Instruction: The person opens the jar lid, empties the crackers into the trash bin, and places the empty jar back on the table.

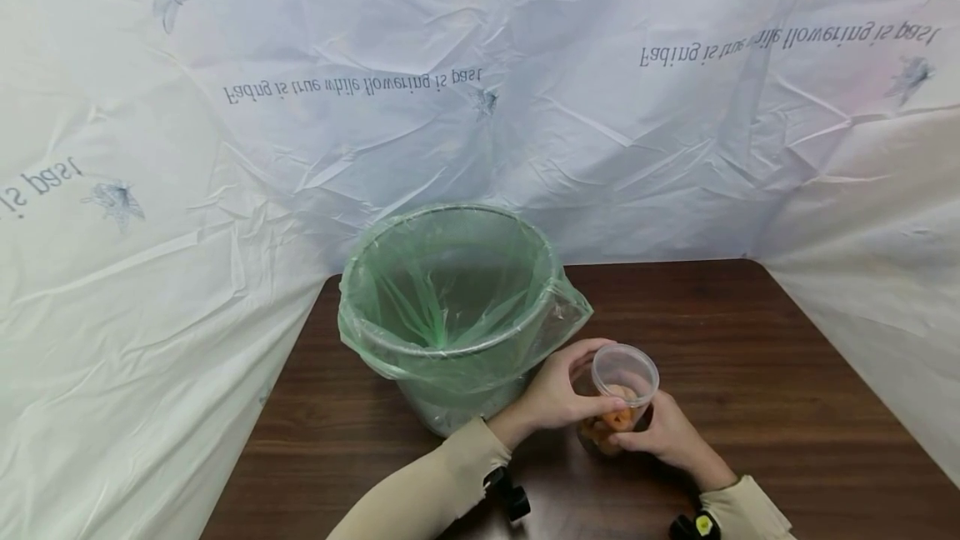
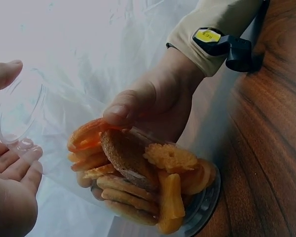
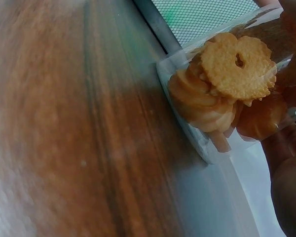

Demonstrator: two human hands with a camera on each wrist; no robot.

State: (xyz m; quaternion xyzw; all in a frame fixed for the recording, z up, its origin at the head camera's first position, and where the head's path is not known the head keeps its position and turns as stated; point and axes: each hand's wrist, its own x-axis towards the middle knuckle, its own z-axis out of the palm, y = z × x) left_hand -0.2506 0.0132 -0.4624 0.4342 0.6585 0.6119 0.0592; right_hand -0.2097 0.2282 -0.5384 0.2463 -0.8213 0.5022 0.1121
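A clear plastic jar stands at the front of the table, between both hands. My left hand holds its upper part, thumb on the near side and fingers on the far side. Lower down, my right hand grips the jar's side with the thumb across the front. Cookies fill the lower part of the jar, orange and brown ones among them. A pale flower-shaped cookie presses against the wall in the right wrist view. Whether a lid sits on the clear round top, I cannot tell.
Just left of the hands stands a mesh bin lined with a green plastic bag, its edge folded over the rim. The dark wooden table extends to the right. White printed sheeting hangs behind and on both sides.
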